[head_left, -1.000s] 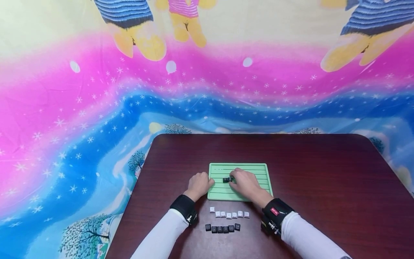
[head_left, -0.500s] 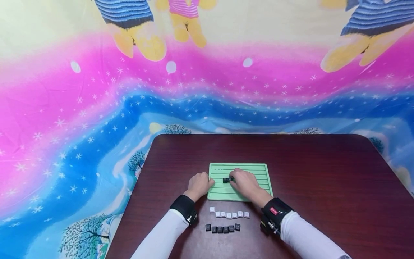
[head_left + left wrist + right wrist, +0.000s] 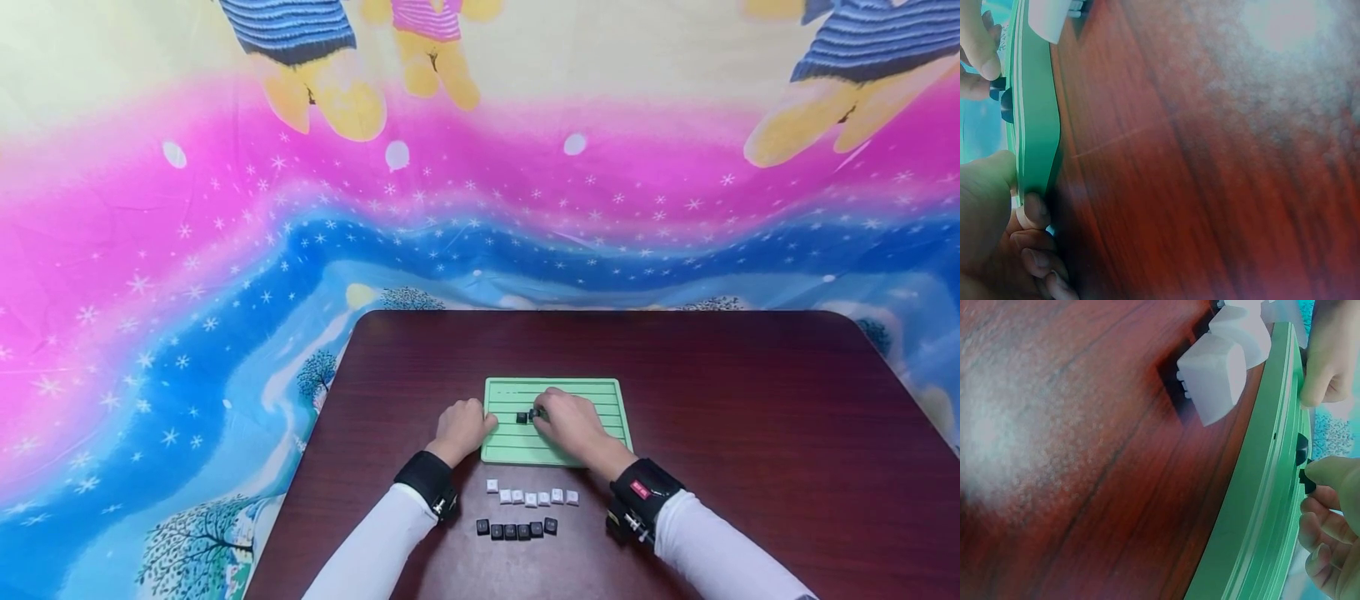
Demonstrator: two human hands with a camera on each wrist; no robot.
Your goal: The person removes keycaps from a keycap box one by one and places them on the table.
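Note:
A light green ridged tray (image 3: 552, 381) lies on the table. My left hand (image 3: 461, 427) grips its left edge; in the left wrist view the thumb is at the rim and the fingers (image 3: 1036, 211) curl against the outer side. Over the tray's middle, my right hand (image 3: 572, 423) pinches a black keycap (image 3: 1307, 482) between thumb and finger. Just left of it, another black keycap (image 3: 521, 418) sits on the tray. The right hand partly hides the pinched keycap in the head view.
In front of the tray, a row of several white keycaps (image 3: 531, 500) lies on the dark wooden table (image 3: 750, 417). Nearer still is a row of several black keycaps (image 3: 511, 532). A printed cloth (image 3: 480, 208) hangs behind the table.
My right hand has shifted very slightly, and the pinched keycap now stands a little apart from the black one beside it. The left hand and tray have stayed put.

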